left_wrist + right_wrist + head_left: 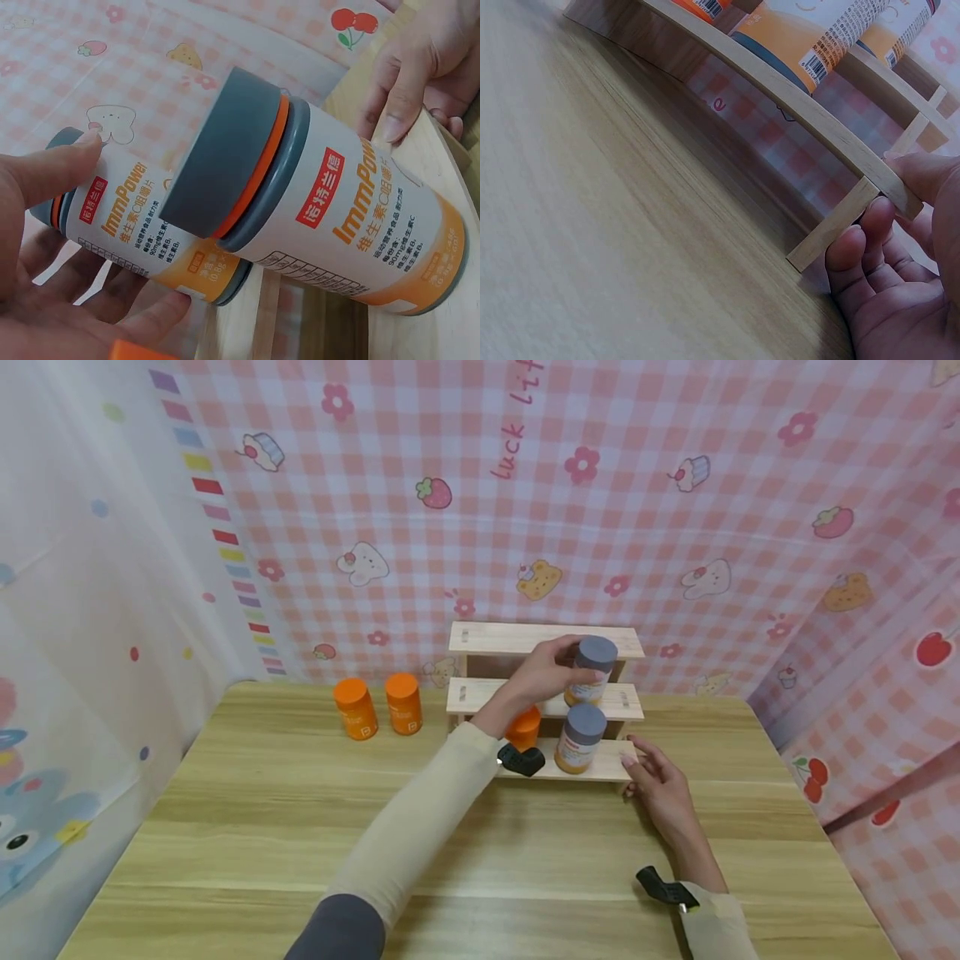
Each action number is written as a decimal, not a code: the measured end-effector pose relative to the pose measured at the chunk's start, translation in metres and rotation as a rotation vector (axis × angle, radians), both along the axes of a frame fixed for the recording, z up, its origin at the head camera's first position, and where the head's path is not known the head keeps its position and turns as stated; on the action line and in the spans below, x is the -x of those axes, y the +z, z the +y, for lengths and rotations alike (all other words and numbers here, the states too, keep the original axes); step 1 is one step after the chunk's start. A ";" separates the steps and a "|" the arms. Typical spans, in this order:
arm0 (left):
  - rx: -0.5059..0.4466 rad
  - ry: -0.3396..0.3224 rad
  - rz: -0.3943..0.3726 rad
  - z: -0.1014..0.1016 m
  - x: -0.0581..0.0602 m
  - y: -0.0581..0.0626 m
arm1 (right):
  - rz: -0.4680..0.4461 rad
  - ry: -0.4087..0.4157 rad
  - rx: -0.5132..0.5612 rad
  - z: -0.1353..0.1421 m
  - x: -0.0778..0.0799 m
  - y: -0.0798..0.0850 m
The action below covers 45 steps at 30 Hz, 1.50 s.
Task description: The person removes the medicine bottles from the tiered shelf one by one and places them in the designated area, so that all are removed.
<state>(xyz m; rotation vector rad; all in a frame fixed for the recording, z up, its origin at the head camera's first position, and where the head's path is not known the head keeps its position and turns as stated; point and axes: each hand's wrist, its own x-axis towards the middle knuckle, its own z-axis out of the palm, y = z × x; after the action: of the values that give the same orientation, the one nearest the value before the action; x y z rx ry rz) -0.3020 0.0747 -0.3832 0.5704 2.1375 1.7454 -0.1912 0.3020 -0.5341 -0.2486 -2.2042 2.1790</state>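
My left hand (550,675) holds a grey-lidded supplement bottle (587,681) at the middle step of a wooden tiered shelf (480,693). In the left wrist view, the thumb lies near the lid of this bottle (139,217) with the fingers around its other side. A matching grey-lidded bottle (579,750) stands on the lowest step, in front of it. Partly hidden behind my left wrist is an orange bottle (524,727) on that step. My right hand (663,789) grips the right end of the lowest step, its thumb on top and its fingers (847,251) beneath, by the support.
Two orange bottles (355,710) (404,703) stand on the wooden table (270,827) left of the shelf. A pink checked cloth (480,543) hangs right behind the shelf, and more cloth hangs at both sides.
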 end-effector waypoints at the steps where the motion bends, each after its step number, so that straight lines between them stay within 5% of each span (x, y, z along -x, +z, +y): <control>1: 0.000 0.006 0.001 0.000 0.000 -0.001 | -0.001 0.004 -0.004 0.000 0.000 0.000; 15: -0.052 0.060 0.025 -0.009 -0.002 0.006 | -0.018 -0.001 -0.006 -0.002 0.001 -0.001; 34: -0.217 0.095 0.023 -0.050 -0.019 0.017 | -0.005 -0.005 0.002 0.000 0.001 -0.002; 45: -0.225 0.173 0.050 -0.079 -0.035 0.027 | -0.006 -0.019 -0.010 0.000 0.001 -0.001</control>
<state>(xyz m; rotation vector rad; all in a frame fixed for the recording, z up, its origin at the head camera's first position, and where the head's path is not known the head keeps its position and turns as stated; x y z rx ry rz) -0.2672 -0.0044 -0.3559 0.5027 2.0925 2.1043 -0.1923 0.3015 -0.5348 -0.2749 -2.2053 2.1604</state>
